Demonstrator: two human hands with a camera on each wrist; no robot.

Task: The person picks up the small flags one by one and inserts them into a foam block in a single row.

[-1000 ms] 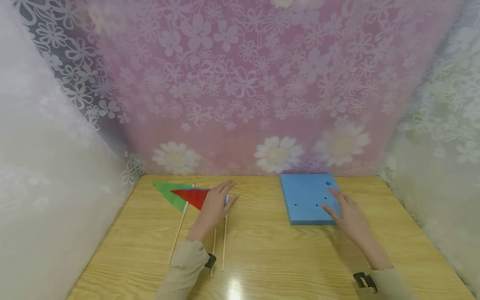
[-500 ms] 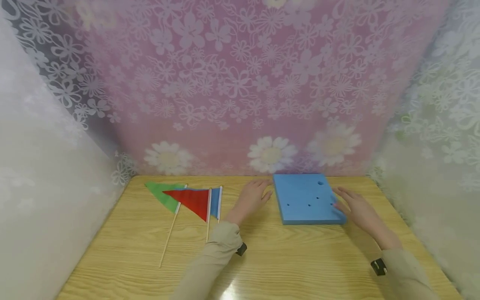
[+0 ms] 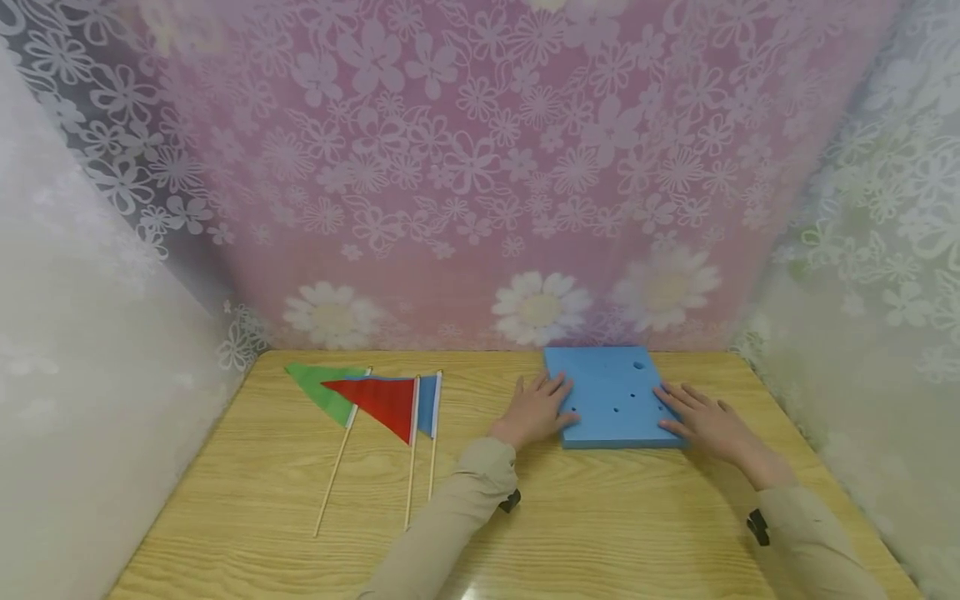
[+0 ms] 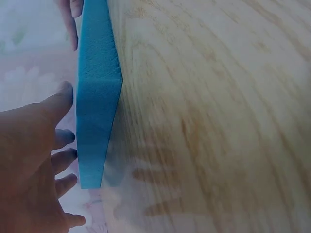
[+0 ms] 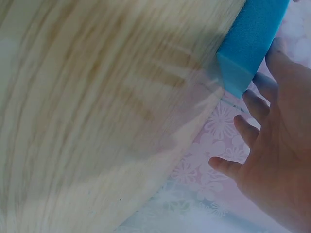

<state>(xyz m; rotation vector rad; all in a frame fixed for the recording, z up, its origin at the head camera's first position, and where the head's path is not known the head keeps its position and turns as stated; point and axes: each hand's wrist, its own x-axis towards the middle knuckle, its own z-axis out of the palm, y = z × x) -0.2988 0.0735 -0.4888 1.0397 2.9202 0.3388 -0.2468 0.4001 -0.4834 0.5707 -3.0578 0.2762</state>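
A thick blue foam board with several small holes lies flat against the back of the table. My left hand has its spread fingers over the board's left edge, thumb near the front left corner. On the opposite side, my right hand lays its fingertips on the right edge. In the left wrist view, straight fingers of the left hand are right at the top edge of the foam board. The right wrist view has the right hand with fingers apart, index and thumb by the board's corner.
To the left on the wooden table lie a green flag, a red flag and a blue flag on thin sticks. The red one overlaps the blue. Behind the table hangs a pink floral cloth.
My left hand has moved right, from over the flags to the board's left edge. The right hand has shifted from above the board to its right edge and lowered onto it.
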